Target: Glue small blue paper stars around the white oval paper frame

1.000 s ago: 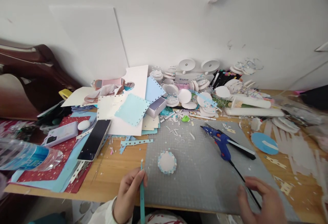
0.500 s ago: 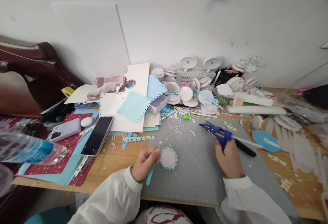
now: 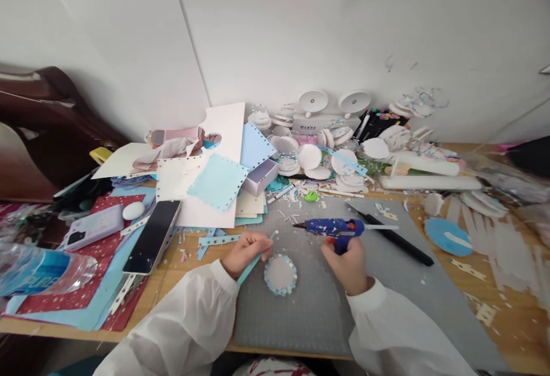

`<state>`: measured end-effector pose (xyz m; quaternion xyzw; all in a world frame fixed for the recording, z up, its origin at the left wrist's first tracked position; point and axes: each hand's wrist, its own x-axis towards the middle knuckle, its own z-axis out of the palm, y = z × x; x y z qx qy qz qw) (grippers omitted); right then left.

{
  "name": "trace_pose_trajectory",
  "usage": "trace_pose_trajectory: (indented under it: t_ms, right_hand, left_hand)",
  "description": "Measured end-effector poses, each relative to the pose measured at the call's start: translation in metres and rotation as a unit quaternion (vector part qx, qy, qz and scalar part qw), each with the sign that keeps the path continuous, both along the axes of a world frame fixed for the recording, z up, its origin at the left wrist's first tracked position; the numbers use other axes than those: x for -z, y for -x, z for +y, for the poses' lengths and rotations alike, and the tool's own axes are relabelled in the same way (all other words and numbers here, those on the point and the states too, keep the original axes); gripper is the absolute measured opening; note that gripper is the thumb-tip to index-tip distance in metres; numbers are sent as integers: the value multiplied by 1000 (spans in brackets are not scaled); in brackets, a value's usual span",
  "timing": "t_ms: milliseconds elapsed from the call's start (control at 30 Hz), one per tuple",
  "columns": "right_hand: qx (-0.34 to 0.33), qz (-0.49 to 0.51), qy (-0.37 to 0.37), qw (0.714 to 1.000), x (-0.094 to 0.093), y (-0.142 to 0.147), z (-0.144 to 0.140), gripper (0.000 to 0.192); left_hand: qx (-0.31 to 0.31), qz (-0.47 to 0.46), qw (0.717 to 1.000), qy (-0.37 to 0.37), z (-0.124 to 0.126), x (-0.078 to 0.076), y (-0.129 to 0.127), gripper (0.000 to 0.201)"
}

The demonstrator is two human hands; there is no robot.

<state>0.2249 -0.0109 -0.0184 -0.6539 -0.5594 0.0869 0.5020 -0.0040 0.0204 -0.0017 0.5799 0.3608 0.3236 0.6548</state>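
A thin turquoise strip (image 3: 249, 269) is pinched in my left hand (image 3: 246, 254), its upper tip pointing up and to the right. My right hand (image 3: 347, 266) is wrapped round the handle of a blue hot glue gun (image 3: 333, 227). The gun's dark nozzle points left toward the strip's tip, apart from it, and a pale glue stick (image 3: 382, 227) sticks out at its back. Just below and between the hands, a round white disc with a blue-and-white trimmed edge (image 3: 281, 274) lies flat on the grey cutting mat (image 3: 309, 318).
A black-handled knife (image 3: 399, 239) lies on the mat at right, beside a blue disc (image 3: 447, 236). Stacked white discs (image 3: 310, 157) and paper scraps crowd the back. On the left are punched paper sheets (image 3: 219, 181), a phone (image 3: 153, 236) and a water bottle (image 3: 43, 270).
My right hand has brought the glue gun left and turned its nozzle level toward my left hand. My left hand has raised the strip slightly and tilted it further over.
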Motion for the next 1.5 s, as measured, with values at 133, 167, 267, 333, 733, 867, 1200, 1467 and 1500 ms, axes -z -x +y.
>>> trace_pose_trajectory:
  t_ms: [133,167,267,333,733,867,1200,1467,1500]
  right_hand:
    - [-20,-22,0,1000,7,1,-3,18]
    - [-21,-27,1,999,8,1,-4,18]
    - [-24,-44,5,999,8,2,-4,17]
    - [-27,-54,8,998,8,3,-4,13]
    - [-34,-79,49,995,7,0,-6,10]
    - [-22,-77,66,995,9,0,-6,16]
    - [-36,-88,65,993,8,-1,-7,24]
    - [-44,-91,65,993,6,-1,-7,20]
    - [-44,-91,63,993,6,-1,-6,19]
  left_hand:
    - [33,6,999,6,-2,0,1,48]
    - [38,6,999,8,-2,1,1,48]
    - [44,0,999,13,-1,2,1,48]
    - [47,-5,999,14,0,2,1,49]
    - [64,-14,998,19,2,-3,1,50]
    - [67,-3,998,21,2,-4,0,51]
    - [70,1,997,23,3,-8,0,51]
    - [75,-1,997,31,3,-7,0,51]
    - [75,1,997,32,3,-7,0,52]
